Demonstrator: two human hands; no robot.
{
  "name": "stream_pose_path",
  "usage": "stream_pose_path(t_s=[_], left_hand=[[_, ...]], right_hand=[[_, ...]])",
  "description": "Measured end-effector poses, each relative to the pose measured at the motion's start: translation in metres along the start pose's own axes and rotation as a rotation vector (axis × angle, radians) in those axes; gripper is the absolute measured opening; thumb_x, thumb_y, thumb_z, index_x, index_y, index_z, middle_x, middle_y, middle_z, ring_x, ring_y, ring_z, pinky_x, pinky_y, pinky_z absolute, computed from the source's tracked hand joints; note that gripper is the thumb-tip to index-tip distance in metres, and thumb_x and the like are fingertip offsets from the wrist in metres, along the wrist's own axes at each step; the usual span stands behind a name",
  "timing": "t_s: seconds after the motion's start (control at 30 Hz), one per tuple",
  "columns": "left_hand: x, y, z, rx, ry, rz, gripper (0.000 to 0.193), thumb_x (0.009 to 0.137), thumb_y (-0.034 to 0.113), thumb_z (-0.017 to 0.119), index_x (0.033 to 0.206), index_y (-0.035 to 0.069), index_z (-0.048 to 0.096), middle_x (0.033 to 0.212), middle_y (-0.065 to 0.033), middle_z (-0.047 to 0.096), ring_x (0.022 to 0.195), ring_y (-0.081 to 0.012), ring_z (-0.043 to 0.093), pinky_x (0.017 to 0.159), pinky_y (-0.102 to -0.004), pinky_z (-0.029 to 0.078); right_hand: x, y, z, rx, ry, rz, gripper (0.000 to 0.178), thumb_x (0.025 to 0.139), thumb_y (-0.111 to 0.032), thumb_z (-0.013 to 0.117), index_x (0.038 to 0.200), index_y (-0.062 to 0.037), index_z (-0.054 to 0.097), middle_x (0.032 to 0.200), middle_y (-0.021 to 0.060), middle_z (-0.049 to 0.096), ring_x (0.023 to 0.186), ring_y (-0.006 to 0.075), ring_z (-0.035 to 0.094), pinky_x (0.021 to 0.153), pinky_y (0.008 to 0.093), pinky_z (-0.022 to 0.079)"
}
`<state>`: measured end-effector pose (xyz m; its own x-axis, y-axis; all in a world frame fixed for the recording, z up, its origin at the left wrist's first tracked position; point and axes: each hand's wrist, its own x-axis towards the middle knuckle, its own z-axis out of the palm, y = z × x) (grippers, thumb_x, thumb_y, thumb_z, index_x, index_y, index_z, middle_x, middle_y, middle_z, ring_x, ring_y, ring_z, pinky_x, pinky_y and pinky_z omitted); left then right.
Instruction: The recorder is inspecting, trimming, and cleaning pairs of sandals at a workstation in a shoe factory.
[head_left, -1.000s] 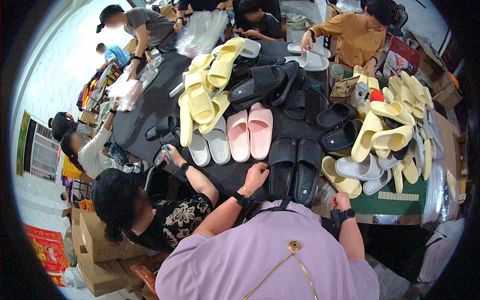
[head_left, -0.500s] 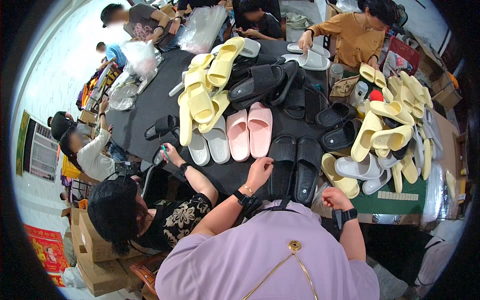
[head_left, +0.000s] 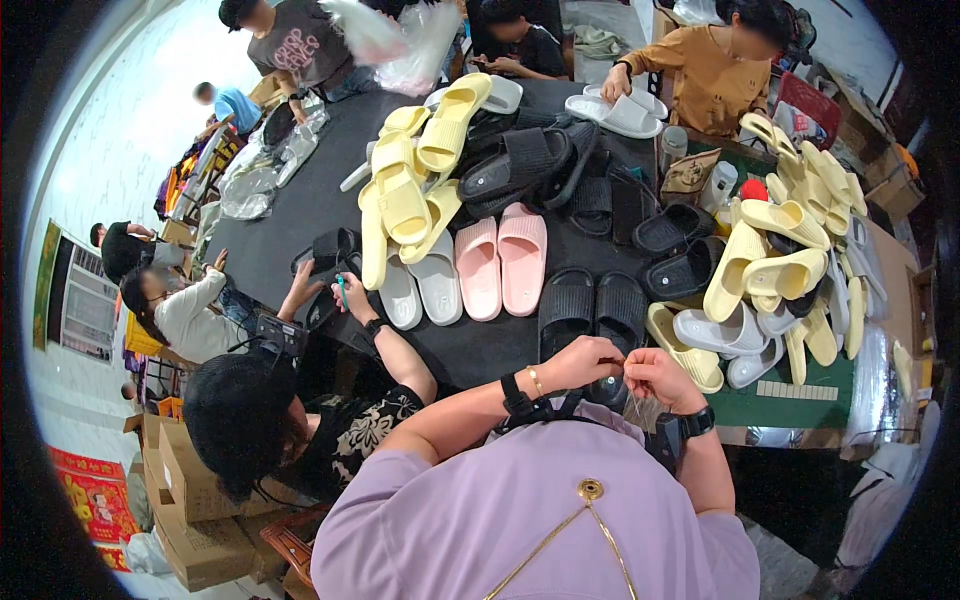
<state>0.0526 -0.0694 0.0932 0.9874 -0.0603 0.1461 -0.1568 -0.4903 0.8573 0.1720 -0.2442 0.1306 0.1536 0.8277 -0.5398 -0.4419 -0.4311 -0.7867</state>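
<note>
My left hand (head_left: 588,362) and my right hand (head_left: 662,380) meet fingertip to fingertip in front of my chest, above the near end of a pair of black slide sandals (head_left: 567,310). A few thin pale strands (head_left: 634,408) hang below the right hand's pinched fingers. The left fingertips are pinched too; whatever lies between them is too small to make out. Left of the black pair stand pink slides (head_left: 500,262) side by side, then grey slides (head_left: 420,285). All of these rest on the dark tabletop (head_left: 450,360).
Yellow slides (head_left: 400,195) and black slides (head_left: 520,165) are heaped farther back. Another pile of yellow slides (head_left: 785,245) and grey slides (head_left: 722,330) lies right. At my left a co-worker (head_left: 240,420) holds a green tool (head_left: 342,292) near black slides. Across the table a person (head_left: 705,75) touches white slides (head_left: 615,113).
My left hand has moved right and nearer, from beside the pink slides to my right hand. The right hand has shifted slightly left and up. The co-worker's second hand has come into view.
</note>
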Motion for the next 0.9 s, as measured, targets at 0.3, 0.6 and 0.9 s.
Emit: stream_pose_path(t_s=[0.3,0.6,0.9], left_hand=[[0.023,-0.006,0.016,0.042,0.041,-0.037,0.016,0.077,0.008,0.065,0.09,0.0,0.069,0.087,-0.0166,0.067,0.08,-0.0319,0.066,0.071,-0.0374,0.053],[0.031,-0.015,0.021,-0.047,0.133,-0.128,0.016,0.078,0.017,0.065,0.083,0.002,0.069,0.08,-0.0149,0.067,0.075,-0.0307,0.065,0.069,-0.0392,0.051],[0.035,-0.01,0.025,-0.098,0.294,-0.038,0.011,0.068,0.009,0.064,0.074,0.001,0.067,0.069,-0.0145,0.065,0.063,-0.0283,0.063,0.06,-0.0381,0.049]], right_hand=[[-0.005,0.01,-0.003,0.041,0.041,-0.011,0.011,0.087,-0.012,0.057,0.078,-0.0083,0.058,0.064,-0.0015,0.059,0.05,0.0043,0.051,0.045,0.0173,0.036],[0.046,0.139,-0.084,-0.877,0.508,-0.281,0.03,0.08,-0.012,0.064,0.107,0.0006,0.058,0.089,0.0202,0.063,0.082,0.0376,0.061,0.075,0.0421,0.049],[0.084,0.212,-0.174,-1.201,0.584,-0.115,0.028,0.086,-0.014,0.052,0.104,0.0085,0.054,0.1,0.0311,0.056,0.096,0.047,0.053,0.084,0.0488,0.043]])
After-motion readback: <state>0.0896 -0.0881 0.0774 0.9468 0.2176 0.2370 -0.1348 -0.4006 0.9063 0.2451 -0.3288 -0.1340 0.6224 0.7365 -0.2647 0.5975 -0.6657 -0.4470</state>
